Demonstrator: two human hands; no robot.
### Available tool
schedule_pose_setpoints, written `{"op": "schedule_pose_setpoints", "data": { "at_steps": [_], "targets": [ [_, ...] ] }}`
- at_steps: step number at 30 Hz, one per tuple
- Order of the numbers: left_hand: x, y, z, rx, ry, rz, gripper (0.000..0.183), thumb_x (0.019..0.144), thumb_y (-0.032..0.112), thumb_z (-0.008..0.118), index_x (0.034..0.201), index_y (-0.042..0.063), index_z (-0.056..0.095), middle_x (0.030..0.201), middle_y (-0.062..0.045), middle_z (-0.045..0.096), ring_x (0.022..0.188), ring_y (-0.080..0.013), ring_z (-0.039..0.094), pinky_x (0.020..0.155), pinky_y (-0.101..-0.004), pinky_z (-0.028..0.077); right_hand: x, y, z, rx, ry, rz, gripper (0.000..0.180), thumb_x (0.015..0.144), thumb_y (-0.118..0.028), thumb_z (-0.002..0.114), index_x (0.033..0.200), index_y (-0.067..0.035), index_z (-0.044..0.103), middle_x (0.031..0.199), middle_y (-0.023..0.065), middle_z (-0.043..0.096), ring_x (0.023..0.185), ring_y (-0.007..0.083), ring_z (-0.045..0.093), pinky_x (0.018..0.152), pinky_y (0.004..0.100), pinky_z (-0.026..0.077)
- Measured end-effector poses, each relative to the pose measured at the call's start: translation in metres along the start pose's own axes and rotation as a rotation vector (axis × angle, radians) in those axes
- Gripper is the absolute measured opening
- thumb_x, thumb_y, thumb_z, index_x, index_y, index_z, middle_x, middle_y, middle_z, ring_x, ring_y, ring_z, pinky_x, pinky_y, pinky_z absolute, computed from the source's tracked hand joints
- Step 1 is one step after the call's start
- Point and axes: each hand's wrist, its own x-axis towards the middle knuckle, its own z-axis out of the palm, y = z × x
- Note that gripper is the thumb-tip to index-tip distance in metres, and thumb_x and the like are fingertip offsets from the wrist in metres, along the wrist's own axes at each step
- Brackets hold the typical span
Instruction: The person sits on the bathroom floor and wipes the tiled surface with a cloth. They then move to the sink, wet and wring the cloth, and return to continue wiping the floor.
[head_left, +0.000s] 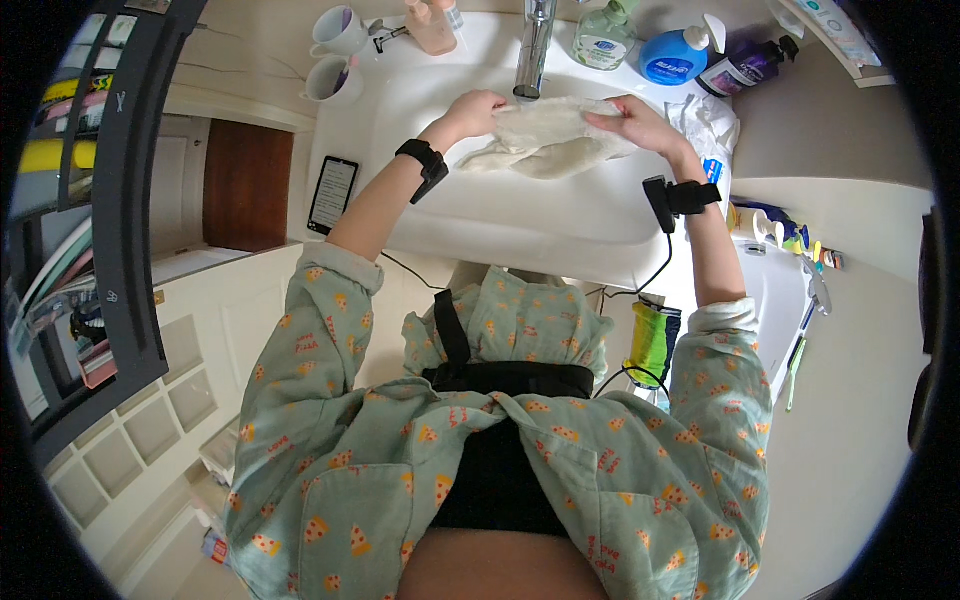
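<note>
A wet-looking cream cloth (555, 142) is stretched between my two hands over the white washbasin (450, 202). My left hand (476, 116) pinches its left upper corner. At the other end, my right hand (637, 126) grips the upper right edge, thumb on top. The chrome faucet (532, 52) reaches down to just above the cloth's upper edge, its outlet nearest my left hand. Part of the cloth sags in folds towards me. Whether water is running cannot be made out.
Behind the basin stand two white mugs (334, 79), a green soap bottle (604, 37), a blue pump bottle (673, 56) and a dark purple bottle (746, 67). A crumpled white packet (705, 124) lies on the right rim. On the left rim rests a phone (333, 195).
</note>
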Motion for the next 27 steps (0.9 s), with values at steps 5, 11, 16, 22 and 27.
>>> {"op": "schedule_pose_setpoints", "data": {
  "at_steps": [5, 11, 16, 22, 27],
  "targets": [
    [0.005, 0.010, 0.019, -0.468, -0.097, -0.052, 0.018, 0.074, 0.005, 0.052, 0.088, -0.004, 0.061, 0.080, -0.011, 0.064, 0.074, -0.0199, 0.059, 0.069, -0.0324, 0.046, -0.012, 0.020, -0.014, 0.059, 0.088, -0.044, 0.044, 0.084, -0.038, 0.064, 0.100, 0.002, 0.064, 0.082, 0.0034, 0.062, 0.074, 0.0098, 0.052, 0.068, 0.0247, 0.043],
    [0.010, 0.029, 0.015, -0.697, -0.226, -0.159, 0.024, 0.079, 0.022, 0.053, 0.089, 0.002, 0.064, 0.086, -0.005, 0.058, 0.084, -0.0203, 0.053, 0.083, -0.0316, 0.041, -0.028, 0.018, -0.025, 0.095, 0.119, -0.020, 0.043, 0.085, -0.037, 0.064, 0.106, 0.001, 0.062, 0.090, 0.0059, 0.064, 0.081, 0.0115, 0.055, 0.076, 0.0255, 0.044],
    [-0.005, 0.054, 0.012, -0.889, -0.198, -0.042, 0.044, 0.081, 0.041, 0.060, 0.104, 0.003, 0.062, 0.101, -0.008, 0.060, 0.100, -0.0206, 0.052, 0.093, -0.0349, 0.037, -0.021, 0.012, -0.004, 0.109, 0.119, -0.031, 0.034, 0.087, -0.030, 0.062, 0.108, -0.002, 0.061, 0.092, 0.0053, 0.064, 0.082, 0.0105, 0.056, 0.077, 0.0237, 0.045],
    [-0.002, 0.057, 0.025, -0.921, -0.078, -0.346, 0.052, 0.088, 0.037, 0.057, 0.125, 0.001, 0.052, 0.122, -0.008, 0.054, 0.115, -0.0192, 0.048, 0.098, -0.0338, 0.034, 0.019, 0.016, 0.059, 0.393, 0.157, -0.055, 0.036, 0.086, -0.030, 0.061, 0.108, -0.001, 0.062, 0.090, 0.0059, 0.065, 0.081, 0.0123, 0.057, 0.075, 0.0255, 0.046],
    [-0.010, 0.042, 0.039, -1.111, 0.155, -0.274, 0.036, 0.092, 0.029, 0.053, 0.113, 0.000, 0.058, 0.106, -0.009, 0.061, 0.096, -0.0167, 0.055, 0.084, -0.0316, 0.043, 0.043, 0.002, 0.107, 0.463, 0.318, -0.069, 0.039, 0.084, -0.030, 0.060, 0.108, 0.000, 0.061, 0.090, 0.0139, 0.066, 0.085, 0.0208, 0.061, 0.076, 0.0312, 0.047]
  ]
}}
